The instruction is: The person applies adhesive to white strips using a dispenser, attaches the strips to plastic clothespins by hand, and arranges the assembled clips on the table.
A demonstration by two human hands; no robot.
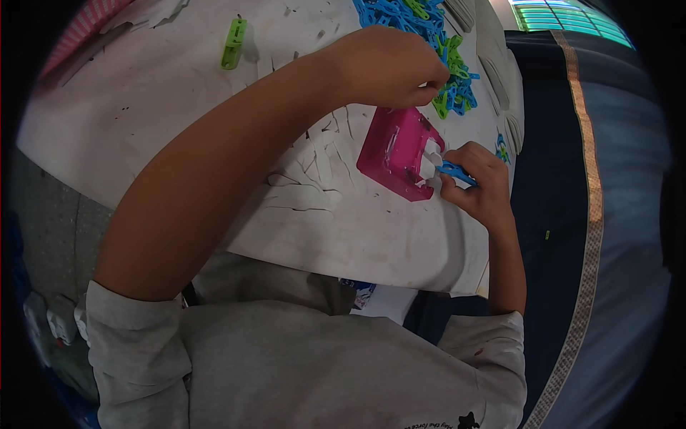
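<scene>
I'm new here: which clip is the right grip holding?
The blue clip pinched beside the pink box; the lone green clip and piled clips lie farther away.

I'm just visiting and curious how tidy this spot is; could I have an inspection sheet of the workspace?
Surface: pale table, dark crack-like lines and specks.
Job's things: blue clip at a pink box; pile of blue and green clips beyond.
Clutter: one green clip lying apart.
Hands: right hand pinches the blue clip; left hand at the pile, grip unclear.
Cables: nothing seen.
Surroundings: dark cloth on the right.
</scene>
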